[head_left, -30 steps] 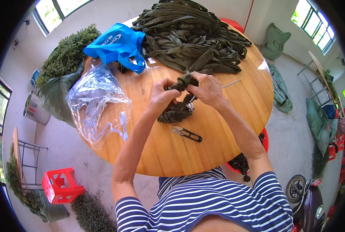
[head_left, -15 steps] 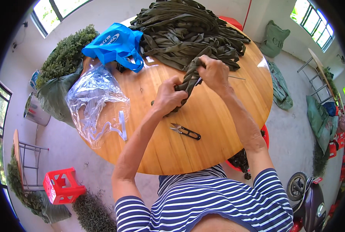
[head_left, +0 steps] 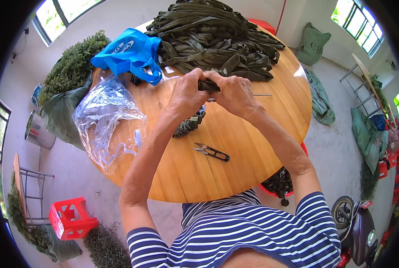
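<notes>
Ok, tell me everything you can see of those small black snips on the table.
The thread snips are small, with black handles and short pale metal blades whose tips point toward the person's left. They lie flat on the bare wood of the round wooden table, nearer the person than both hands. Nothing touches them: the left hand and right hand work an olive strap farther up the table.
</notes>
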`<act>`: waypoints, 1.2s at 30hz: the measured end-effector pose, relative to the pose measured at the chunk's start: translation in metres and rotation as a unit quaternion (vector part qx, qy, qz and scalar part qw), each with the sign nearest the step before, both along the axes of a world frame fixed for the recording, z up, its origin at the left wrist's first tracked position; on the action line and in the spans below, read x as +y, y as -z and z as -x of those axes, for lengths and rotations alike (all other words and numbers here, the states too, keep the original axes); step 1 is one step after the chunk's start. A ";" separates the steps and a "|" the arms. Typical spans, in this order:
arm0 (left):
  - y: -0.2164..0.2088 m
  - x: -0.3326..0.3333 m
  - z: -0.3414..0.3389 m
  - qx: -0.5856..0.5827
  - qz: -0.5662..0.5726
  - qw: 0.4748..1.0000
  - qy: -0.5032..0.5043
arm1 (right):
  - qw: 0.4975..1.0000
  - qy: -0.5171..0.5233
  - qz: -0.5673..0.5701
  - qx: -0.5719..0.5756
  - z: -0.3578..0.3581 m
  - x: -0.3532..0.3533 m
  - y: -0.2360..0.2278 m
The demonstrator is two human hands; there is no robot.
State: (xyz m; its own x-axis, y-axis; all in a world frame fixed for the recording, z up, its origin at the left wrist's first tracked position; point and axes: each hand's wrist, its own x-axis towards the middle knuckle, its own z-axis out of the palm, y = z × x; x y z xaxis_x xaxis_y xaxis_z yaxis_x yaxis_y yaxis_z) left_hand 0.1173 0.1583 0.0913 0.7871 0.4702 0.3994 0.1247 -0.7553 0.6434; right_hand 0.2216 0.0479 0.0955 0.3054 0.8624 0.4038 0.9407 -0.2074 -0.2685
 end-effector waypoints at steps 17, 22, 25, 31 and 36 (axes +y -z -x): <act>0.025 -0.007 0.005 -0.052 0.374 0.923 0.076 | 0.988 0.015 -0.078 0.132 -0.024 0.002 0.019; 0.030 0.003 -0.004 -0.030 0.297 0.952 0.073 | 1.000 -0.015 -0.023 -0.001 -0.003 -0.006 0.021; 0.028 0.001 -0.003 0.016 0.283 0.957 0.058 | 0.999 0.034 -0.010 0.004 -0.012 0.003 0.029; 0.055 -0.021 0.007 0.038 0.389 0.916 0.085 | 0.981 0.081 -0.155 0.084 -0.032 0.008 0.016; 0.054 -0.028 0.005 0.033 0.352 0.935 0.025 | 0.982 0.062 -0.154 0.087 -0.027 0.007 0.029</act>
State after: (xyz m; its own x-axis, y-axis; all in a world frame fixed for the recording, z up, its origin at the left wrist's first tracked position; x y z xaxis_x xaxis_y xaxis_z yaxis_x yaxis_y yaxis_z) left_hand 0.1120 0.1302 0.0368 0.8274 0.5598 -0.0452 0.1570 -0.1533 0.9756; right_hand 0.2484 0.0545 0.0660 0.4881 0.6586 0.5728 0.8476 -0.2011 -0.4911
